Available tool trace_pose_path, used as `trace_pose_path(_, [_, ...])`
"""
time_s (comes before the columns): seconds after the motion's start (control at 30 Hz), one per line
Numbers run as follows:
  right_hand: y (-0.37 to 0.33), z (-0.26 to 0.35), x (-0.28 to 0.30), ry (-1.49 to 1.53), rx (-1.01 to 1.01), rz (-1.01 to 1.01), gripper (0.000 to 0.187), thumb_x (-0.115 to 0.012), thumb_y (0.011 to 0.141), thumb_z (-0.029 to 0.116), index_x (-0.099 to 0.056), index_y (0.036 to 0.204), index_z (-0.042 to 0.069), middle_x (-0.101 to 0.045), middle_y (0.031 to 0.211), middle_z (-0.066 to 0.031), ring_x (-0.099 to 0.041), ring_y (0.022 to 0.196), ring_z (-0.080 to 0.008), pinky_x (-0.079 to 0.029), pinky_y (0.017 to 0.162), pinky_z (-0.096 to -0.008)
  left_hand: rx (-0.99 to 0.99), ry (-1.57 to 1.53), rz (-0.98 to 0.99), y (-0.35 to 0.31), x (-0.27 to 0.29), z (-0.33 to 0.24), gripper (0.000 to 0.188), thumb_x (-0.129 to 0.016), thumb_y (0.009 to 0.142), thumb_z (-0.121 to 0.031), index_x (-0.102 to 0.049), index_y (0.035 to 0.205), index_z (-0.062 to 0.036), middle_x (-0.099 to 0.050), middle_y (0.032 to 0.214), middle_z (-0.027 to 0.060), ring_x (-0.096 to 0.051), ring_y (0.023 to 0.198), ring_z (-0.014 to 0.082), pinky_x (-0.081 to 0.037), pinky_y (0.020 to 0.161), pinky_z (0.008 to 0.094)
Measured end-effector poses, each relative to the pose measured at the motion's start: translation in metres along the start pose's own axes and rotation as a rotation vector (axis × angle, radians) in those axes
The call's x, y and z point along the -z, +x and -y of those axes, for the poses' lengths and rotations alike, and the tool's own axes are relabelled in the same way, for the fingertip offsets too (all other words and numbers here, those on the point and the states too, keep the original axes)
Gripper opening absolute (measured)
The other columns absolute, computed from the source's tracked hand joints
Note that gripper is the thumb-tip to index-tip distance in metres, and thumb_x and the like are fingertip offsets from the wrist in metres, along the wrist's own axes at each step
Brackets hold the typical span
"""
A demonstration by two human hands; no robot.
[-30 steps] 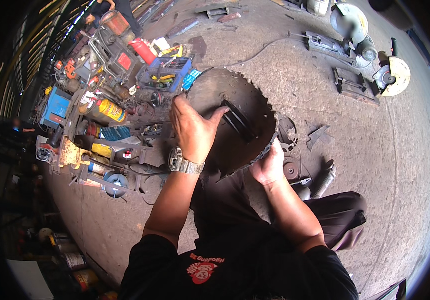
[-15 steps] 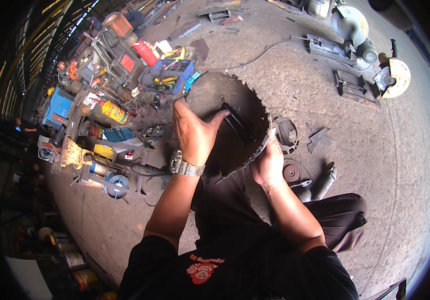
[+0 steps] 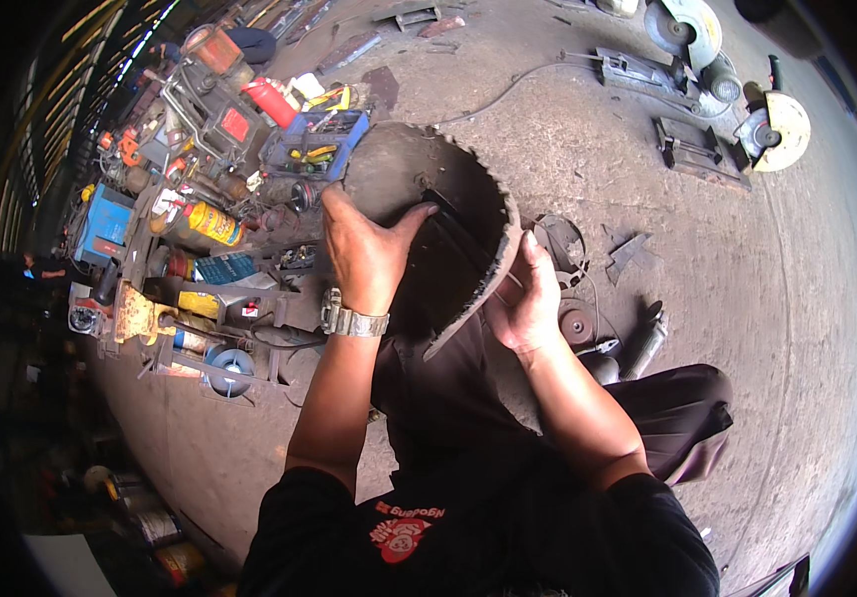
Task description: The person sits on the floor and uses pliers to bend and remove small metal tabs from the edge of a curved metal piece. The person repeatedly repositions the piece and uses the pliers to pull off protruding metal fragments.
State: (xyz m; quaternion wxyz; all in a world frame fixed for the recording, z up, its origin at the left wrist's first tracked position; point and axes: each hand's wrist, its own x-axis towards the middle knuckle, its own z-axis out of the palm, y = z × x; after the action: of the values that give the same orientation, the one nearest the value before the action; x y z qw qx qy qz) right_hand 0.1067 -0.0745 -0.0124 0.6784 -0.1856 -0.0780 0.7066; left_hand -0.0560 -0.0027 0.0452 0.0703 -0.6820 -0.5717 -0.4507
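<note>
Between my two hands, above my lap, is a round, dark metal piece (image 3: 389, 159) with a rough, jagged cut edge, tilted and hollow on the side facing me. A black bar (image 3: 460, 237) runs across its shaded inside. My left hand (image 3: 364, 254), with a metal watch on its wrist, grips the left edge, thumb inside by the end of the bar. On the jagged right edge closes my right hand (image 3: 526, 308), thumb pointing up along the rim; some of its fingers are hidden behind the piece.
On the floor to the right are an angle grinder (image 3: 642, 348), a grinding disc (image 3: 576, 325), a metal ring (image 3: 573, 244) and scrap (image 3: 631, 256). Two cut-off saws (image 3: 682, 30) stand far right. Leftward are a blue crate (image 3: 279, 159) of tools, a yellow bottle (image 3: 214, 224) and a blue box (image 3: 107, 219).
The metal piece has tilted slightly in my hands, and its jagged right edge looks steeper. My right hand has shifted its hold on that edge. The whole view has swung a little.
</note>
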Motion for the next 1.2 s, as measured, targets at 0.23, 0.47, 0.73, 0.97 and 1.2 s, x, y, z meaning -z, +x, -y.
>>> trace_pose_path(0.23, [0.01,-0.009,0.006,-0.082,0.071,-0.035,0.054,-0.056,0.1,0.048,-0.059,0.131,0.003,-0.064,0.129,-0.0142,-0.06,0.117,-0.0282,-0.045,0.104,-0.044,0.009,0.011,0.022,0.0,0.0,0.002,0.081,-0.097,0.061,-0.034,-0.044,0.109,0.0043,-0.063,0.093,0.0278,-0.062,0.089,0.0488,-0.05,0.078,0.0502])
trace_pose_path(0.47, [0.016,0.005,0.002,-0.114,0.011,-0.084,0.054,-0.054,0.1,0.053,-0.06,0.129,0.008,-0.066,0.125,-0.0099,-0.06,0.112,-0.0267,-0.042,0.103,-0.0456,-0.01,0.107,0.059,0.006,-0.001,-0.003,0.079,-0.096,0.062,-0.035,-0.045,0.108,0.0062,-0.063,0.094,0.0301,-0.062,0.089,0.0503,-0.049,0.078,0.0529])
trace_pose_path(0.73, [0.034,0.027,-0.01,0.026,-0.207,-0.078,0.061,-0.043,0.101,0.056,-0.062,0.128,0.005,-0.069,0.118,-0.012,-0.061,0.11,-0.0245,-0.04,0.105,-0.0478,-0.133,0.144,0.269,0.039,-0.018,0.033,0.052,-0.075,0.087,-0.019,-0.049,0.122,0.0087,-0.066,0.1,0.0353,-0.063,0.097,0.0518,-0.05,0.082,0.0534])
trace_pose_path(0.97, [0.013,0.036,0.021,-0.15,0.11,0.374,0.054,-0.056,0.103,0.031,-0.042,0.146,0.002,-0.062,0.13,-0.0136,-0.059,0.118,-0.0241,-0.047,0.103,-0.0433,-0.08,-0.007,0.415,0.057,-0.024,0.048,0.022,-0.068,0.089,-0.01,-0.059,0.104,0.0034,-0.068,0.095,0.0294,-0.064,0.094,0.05,-0.05,0.079,0.0495])
trace_pose_path(1.2, [0.0,0.07,0.037,-1.2,0.495,0.297,0.058,-0.074,0.091,0.008,-0.043,0.138,-0.003,-0.071,0.112,-0.0149,-0.071,0.104,-0.0227,-0.059,0.086,-0.0368,-0.046,-0.114,0.492,0.044,-0.042,0.044,0.024,-0.067,0.09,-0.009,-0.06,0.109,0.0032,-0.068,0.098,0.0287,-0.066,0.096,0.0473,-0.051,0.081,0.0469])
